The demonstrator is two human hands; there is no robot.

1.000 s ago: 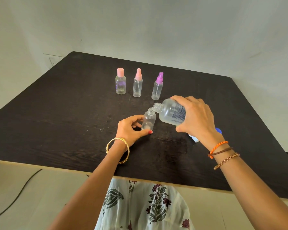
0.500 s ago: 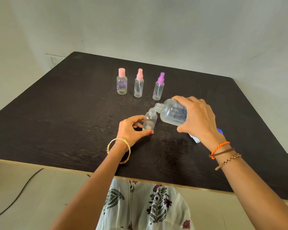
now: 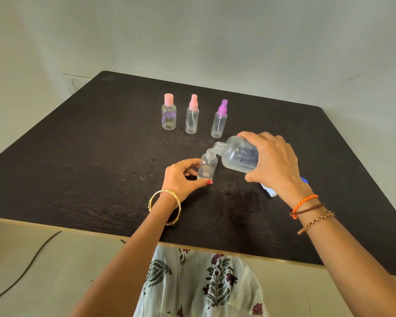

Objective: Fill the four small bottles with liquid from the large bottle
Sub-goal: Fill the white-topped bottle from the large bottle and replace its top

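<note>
Right hand [image 3: 272,161] grips the large bottle [image 3: 239,156] around its body, fingers curled over the top, thumb underneath; the bottle is tipped nearly level, neck pointing left and slightly down. Its uncapped mouth sits just above and touching, or all but touching, the mouth of the open small bottle [image 3: 207,167] — contact cannot be resolved. Left hand [image 3: 183,177] holds that small bottle upright on the tabletop [image 3: 78,156], thumb at its base on the near side, fingers curled round the far left side. A little clear liquid shows at the bottom of it; the level is low. This pair sits roughly mid-tabletop, a bit nearer the front edge than the back. Large bottle is clear with a printed label, partly filled. Three more small bottles stand upright in a row toward the back edge, well apart from the hands: pink-cap bottle [image 3: 168,112] at left, pink sprayer [image 3: 192,114] in the middle, purple sprayer [image 3: 220,118] at right — all capped, and the fill in them cannot be read. A white-and-blue item [image 3: 270,191] lies on the tabletop just behind the right wrist, mostly hidden; what it is cannot be told. Gold bangle [image 3: 166,207] on the left wrist; orange cord and two brown bands [image 3: 306,209] on the right wrist. Black cable [image 3: 25,268] on the floor off the front left corner.
</note>
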